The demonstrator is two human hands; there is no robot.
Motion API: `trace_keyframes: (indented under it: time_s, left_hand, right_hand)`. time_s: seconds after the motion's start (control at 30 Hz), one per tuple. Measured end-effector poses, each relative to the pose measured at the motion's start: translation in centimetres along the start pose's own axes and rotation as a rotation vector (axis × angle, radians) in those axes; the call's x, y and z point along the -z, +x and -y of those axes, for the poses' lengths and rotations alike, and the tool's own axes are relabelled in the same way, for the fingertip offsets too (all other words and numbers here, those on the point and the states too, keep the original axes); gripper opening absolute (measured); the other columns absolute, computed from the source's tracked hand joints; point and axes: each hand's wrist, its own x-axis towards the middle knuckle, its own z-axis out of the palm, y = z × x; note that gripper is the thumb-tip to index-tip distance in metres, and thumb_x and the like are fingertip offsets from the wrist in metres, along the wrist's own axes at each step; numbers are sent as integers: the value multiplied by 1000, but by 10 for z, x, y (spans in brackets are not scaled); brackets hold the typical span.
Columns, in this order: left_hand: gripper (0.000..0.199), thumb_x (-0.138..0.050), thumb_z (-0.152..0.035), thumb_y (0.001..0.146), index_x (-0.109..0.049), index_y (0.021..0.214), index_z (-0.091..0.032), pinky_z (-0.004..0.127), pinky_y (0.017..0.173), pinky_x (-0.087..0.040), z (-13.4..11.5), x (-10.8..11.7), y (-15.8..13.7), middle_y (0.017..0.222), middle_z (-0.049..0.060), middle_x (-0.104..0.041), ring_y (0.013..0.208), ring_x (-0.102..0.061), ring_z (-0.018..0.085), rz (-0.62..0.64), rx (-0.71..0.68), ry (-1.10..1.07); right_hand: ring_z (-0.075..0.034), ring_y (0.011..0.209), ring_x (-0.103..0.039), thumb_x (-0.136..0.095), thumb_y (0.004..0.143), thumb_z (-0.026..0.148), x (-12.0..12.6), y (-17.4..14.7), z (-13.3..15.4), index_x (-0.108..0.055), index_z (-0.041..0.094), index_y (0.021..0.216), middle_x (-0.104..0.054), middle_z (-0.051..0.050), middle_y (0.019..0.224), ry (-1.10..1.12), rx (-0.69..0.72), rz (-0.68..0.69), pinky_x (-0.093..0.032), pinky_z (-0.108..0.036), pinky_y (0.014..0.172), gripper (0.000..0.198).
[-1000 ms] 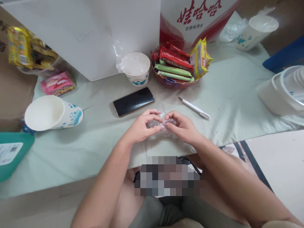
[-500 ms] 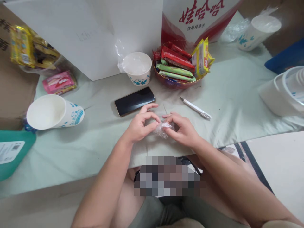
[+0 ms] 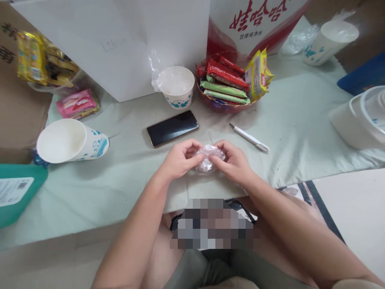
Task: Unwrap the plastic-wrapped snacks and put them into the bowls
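Note:
Crumpled clear plastic film [image 3: 206, 162] lies between my hands, above the cloth near the table's front edge. My left hand [image 3: 183, 159] grips its left side, thumb on top and fingers curled behind. On the other side my right hand [image 3: 233, 161] pinches the film the same way. Just beyond my left hand is a black phone [image 3: 173, 128], lying flat. A white pen [image 3: 249, 137] rests on the cloth past my right hand. Whether anything is wrapped inside the film I cannot tell.
A paper cup [image 3: 177, 94] with plastic film stands beside a bowl [image 3: 216, 105] of wrapped snacks. Another paper cup [image 3: 96, 144] lies on its side at left, near a pink snack pack [image 3: 78, 103]. White boxes [image 3: 168, 36] line the back. Nested white containers [image 3: 350, 122] stand at right.
My hands have closed in on the plastic film, and my left fingers, raised before, are now curled onto it. The film looks more spread out between the hands. The view has shifted slightly.

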Motion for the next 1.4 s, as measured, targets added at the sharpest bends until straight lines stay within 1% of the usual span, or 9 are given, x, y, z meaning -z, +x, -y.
trace_keyframes:
  time_s: [0.23, 0.53, 0.73, 0.9, 1.03, 1.13, 1.27, 1.33, 1.4]
  left_hand:
    - [27, -82, -32, 71, -64, 85, -19, 24, 59, -50, -2, -2, 3, 74, 1, -69, 62, -62, 12, -60, -74, -6]
    - [27, -64, -30, 76, -46, 58, -21, 25, 48, -28, -10, 15, -1, 49, -6, -42, 47, -37, 7, -322, -180, -63]
    - [38, -60, -35, 77, -32, 54, -22, 28, 51, -19, -14, 27, -15, 49, -6, -30, 50, -24, 8, -305, -171, -75]
    - [35, -56, -33, 77, -31, 55, -22, 29, 53, -20, -15, 36, -23, 52, -6, -30, 52, -25, 8, -347, -178, -97]
    - [34, -54, -29, 78, -31, 54, -22, 30, 54, -23, -15, 39, -26, 54, -6, -31, 54, -27, 9, -310, -223, -112]
    - [35, -55, -25, 78, -29, 55, -22, 30, 55, -23, -14, 42, -28, 55, -6, -28, 56, -26, 10, -299, -220, -152]
    - [34, -55, -22, 77, -29, 56, -23, 30, 54, -21, -13, 49, -30, 56, -6, -26, 56, -24, 10, -304, -198, -201]
    - [34, -55, -23, 77, -29, 56, -23, 30, 54, -20, -12, 52, -32, 56, -6, -25, 55, -23, 10, -320, -188, -222]
    - [34, -55, -24, 77, -29, 55, -23, 30, 54, -20, -13, 54, -33, 55, -7, -25, 55, -23, 9, -341, -174, -232]
  right_hand:
    - [-13, 63, -47, -67, 82, 40, 6, 2, 0, -55, 23, 82, -55, 2, 71, 10, 15, -45, -36, -28, 59, 21]
    - [-14, 56, -39, -63, 80, 27, 19, -12, 5, -49, 25, 75, -46, 4, 63, -232, 152, -532, -31, -30, 56, 15]
    - [-18, 72, -50, -65, 82, 19, -9, 42, 62, -50, 25, 79, -54, -2, 78, -403, 527, -413, -44, -35, 70, 17]
    - [-19, 104, -59, -60, 84, 3, -46, 121, 116, -61, 20, 87, -61, -4, 106, -711, 659, -112, -46, -35, 91, 17]
    - [-11, 108, -61, -56, 87, 0, -53, 176, 125, -71, 16, 95, -67, -2, 118, -985, 563, -11, -42, -29, 85, 23]
    - [-12, 115, -62, -55, 88, 9, -38, 206, 123, -69, 11, 76, -74, -1, 115, -1050, 513, 16, -39, -32, 77, 18]
    - [-23, 128, -55, -26, 91, 32, -16, 233, 121, -61, -1, 65, -68, 0, 128, -1270, 417, 124, -32, -46, 76, 54]
    - [-22, 121, -60, -26, 89, 34, -15, 247, 115, -60, -2, 61, -73, 0, 113, -1393, 327, 285, -32, -46, 74, 58]
    - [-14, 104, -68, -39, 91, 34, -21, 264, 106, -60, 0, 55, -76, -1, 88, -1333, 292, 288, -34, -40, 70, 55]
